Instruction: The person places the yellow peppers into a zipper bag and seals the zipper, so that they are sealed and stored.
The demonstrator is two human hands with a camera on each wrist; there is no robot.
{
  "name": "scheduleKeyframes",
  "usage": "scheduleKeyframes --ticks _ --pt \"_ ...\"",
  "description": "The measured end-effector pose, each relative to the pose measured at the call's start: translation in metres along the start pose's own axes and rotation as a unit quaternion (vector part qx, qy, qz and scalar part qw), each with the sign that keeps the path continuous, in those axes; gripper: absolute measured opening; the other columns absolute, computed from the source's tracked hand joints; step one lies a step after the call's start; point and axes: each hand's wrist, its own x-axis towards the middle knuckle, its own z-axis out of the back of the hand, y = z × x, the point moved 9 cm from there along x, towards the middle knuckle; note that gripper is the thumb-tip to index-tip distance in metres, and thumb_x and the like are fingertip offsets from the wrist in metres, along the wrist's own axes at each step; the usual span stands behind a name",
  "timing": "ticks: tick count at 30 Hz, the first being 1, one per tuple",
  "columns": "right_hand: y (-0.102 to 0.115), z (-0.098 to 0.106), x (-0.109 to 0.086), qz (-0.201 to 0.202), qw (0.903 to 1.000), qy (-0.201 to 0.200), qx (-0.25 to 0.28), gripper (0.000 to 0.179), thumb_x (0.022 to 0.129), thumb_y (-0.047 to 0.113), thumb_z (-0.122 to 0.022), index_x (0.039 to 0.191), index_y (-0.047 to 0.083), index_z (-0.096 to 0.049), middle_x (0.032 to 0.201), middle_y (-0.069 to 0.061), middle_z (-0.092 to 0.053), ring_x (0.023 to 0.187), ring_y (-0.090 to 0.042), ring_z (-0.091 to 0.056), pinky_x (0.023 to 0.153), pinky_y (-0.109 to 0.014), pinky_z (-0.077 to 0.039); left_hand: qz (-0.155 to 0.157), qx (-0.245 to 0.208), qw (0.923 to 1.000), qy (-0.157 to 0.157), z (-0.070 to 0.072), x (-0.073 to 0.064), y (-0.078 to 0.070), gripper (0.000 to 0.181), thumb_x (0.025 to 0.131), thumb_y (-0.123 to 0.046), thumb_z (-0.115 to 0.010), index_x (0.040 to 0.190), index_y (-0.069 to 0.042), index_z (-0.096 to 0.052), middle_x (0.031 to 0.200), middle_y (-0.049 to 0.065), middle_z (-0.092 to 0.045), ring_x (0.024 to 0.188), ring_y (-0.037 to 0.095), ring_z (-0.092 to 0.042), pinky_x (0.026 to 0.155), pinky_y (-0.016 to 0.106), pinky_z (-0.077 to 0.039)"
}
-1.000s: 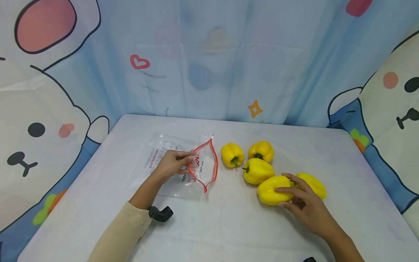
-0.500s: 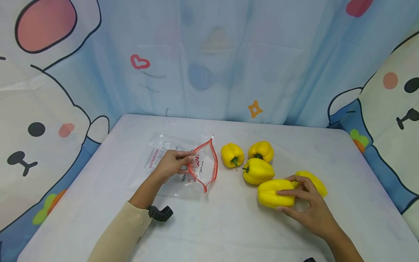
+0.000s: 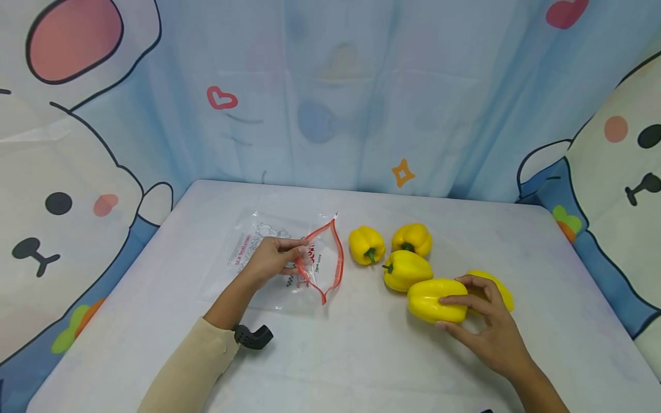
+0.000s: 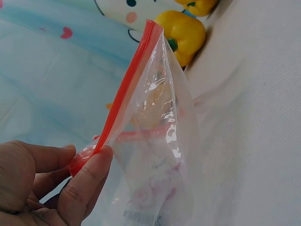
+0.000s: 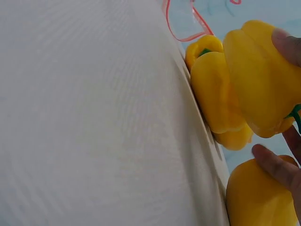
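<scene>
My left hand pinches the red zip rim of a clear plastic bag printed in red and blue. The bag lies on the table with its mouth spread apart, facing right. Close up in the left wrist view, thumb and fingers grip the red strip. At the right, my right hand holds a glossy yellow bell pepper by its stem end. Its green stem points toward the palm. Behind that hand, partly hidden, lies another yellow pepper.
Three more yellow peppers sit between bag and right hand: one near the bag mouth, a pepper at the back and a pepper in front of it. A white cloth covers the table. A cartoon curtain hangs behind.
The right hand and its pepper have shifted slightly, first toward the person, then a little up and right. The left hand and bag stay put.
</scene>
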Motion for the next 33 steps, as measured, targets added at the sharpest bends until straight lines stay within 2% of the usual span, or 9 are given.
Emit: scheduleKeyframes --ticks 6,12,18,23,29,33 --pt "-0.001 -0.007 0.0 -0.006 0.9992 0.022 0.034 0.042 0.069 -0.006 -0.085 0.104 0.014 -0.075 0.13 0.002 -0.04 0.116 -0.002 -0.041 0.087 -0.001 -0.045 -0.003 0.002 1.0 0.003 0.002 -0.001 0.0 0.028 0.094 -0.022 -0.068 0.122 -0.016 -0.072 0.116 0.009 -0.067 0.086 0.013 -0.069 0.072 0.03 -0.061" --pt "0.004 -0.011 0.001 -0.003 0.9976 0.024 0.065 0.041 0.071 -0.01 -0.082 0.106 0.01 -0.073 0.131 0.005 -0.04 0.116 -0.004 -0.045 0.088 -0.004 -0.048 -0.008 0.004 0.9999 0.01 0.002 0.0 -0.003 0.03 0.095 -0.021 -0.067 0.123 -0.014 -0.07 0.117 0.008 -0.068 0.091 0.013 -0.069 0.073 0.03 -0.061" --pt "0.012 -0.017 0.005 -0.001 0.9933 0.026 0.112 0.039 0.074 -0.014 -0.077 0.108 0.003 -0.069 0.133 0.001 -0.042 0.118 -0.007 -0.046 0.087 -0.009 -0.051 -0.005 0.006 0.9999 0.011 0.001 0.002 -0.007 0.027 0.094 -0.024 -0.068 0.12 -0.019 -0.073 0.116 0.005 -0.067 0.091 0.015 -0.068 0.073 0.03 -0.062" --pt "0.025 -0.031 0.012 -0.031 0.9852 0.033 0.165 0.033 0.08 -0.013 -0.073 0.111 -0.002 -0.067 0.134 0.0 -0.041 0.12 -0.009 -0.045 0.087 -0.011 -0.053 -0.002 0.014 0.9999 0.009 0.0 0.004 -0.008 0.027 0.094 -0.025 -0.068 0.12 -0.019 -0.072 0.115 0.006 -0.067 0.092 0.015 -0.067 0.074 0.03 -0.061" --pt "0.047 -0.052 0.029 -0.072 0.9795 0.031 0.186 0.034 0.083 -0.003 -0.075 0.116 -0.001 -0.066 0.134 0.0 -0.042 0.123 -0.006 -0.043 0.087 -0.012 -0.053 -0.008 0.019 0.9997 0.011 0.0 0.005 -0.007 0.029 0.094 -0.024 -0.068 0.122 -0.019 -0.071 0.116 0.005 -0.068 0.093 0.015 -0.066 0.073 0.029 -0.061" --pt "0.057 -0.071 0.042 -0.086 0.977 0.031 0.193 0.036 0.084 0.005 -0.077 0.118 0.003 -0.067 0.135 -0.003 -0.043 0.123 -0.007 -0.045 0.086 -0.014 -0.054 0.0 0.018 0.9998 0.01 0.0 0.003 -0.002 0.029 0.094 -0.024 -0.069 0.122 -0.019 -0.072 0.116 0.005 -0.067 0.094 0.015 -0.065 0.073 0.028 -0.061"
